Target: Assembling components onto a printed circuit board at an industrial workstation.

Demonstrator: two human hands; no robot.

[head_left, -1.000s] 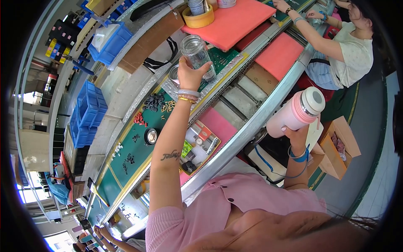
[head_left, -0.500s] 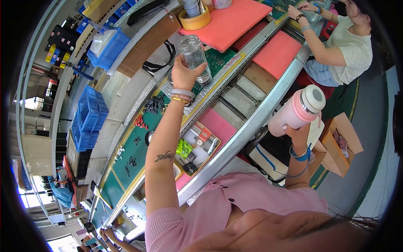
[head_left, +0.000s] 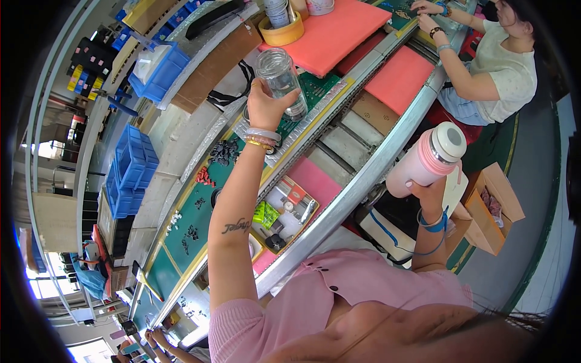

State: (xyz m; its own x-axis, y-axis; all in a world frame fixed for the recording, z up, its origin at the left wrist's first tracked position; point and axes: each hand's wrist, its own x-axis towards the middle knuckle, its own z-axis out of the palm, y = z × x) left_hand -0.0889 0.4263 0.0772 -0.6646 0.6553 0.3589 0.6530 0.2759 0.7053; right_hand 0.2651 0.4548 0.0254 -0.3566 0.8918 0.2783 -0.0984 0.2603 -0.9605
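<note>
My left hand (head_left: pixel 269 106) is stretched out over the workbench, its fingers and thumb wrapped round a clear glass jar (head_left: pixel 278 65). The jar stands nearly upright with its mouth uncovered; whether its base rests on the bench I cannot tell. On my right side, my right hand (head_left: pixel 428 192) grips a pink insulated bottle (head_left: pixel 416 167) with a white lid. That bottle is tilted, lid up and to the right, beyond the bench's metal edge.
Black small parts (head_left: pixel 224 152) and red small parts (head_left: pixel 204 176) lie on the green bench. An open tray (head_left: pixel 295 213) holds small items. Pink-red foam sheets (head_left: pixel 339 30) and a yellow tape roll (head_left: pixel 282 31) are farther off. A co-worker (head_left: pixel 496 66) sits at right, near an open carton (head_left: pixel 493 212).
The pink bottle has shifted very slightly left in the picture. My left hand keeps its hold on the jar. The co-worker's hands have moved a little.
</note>
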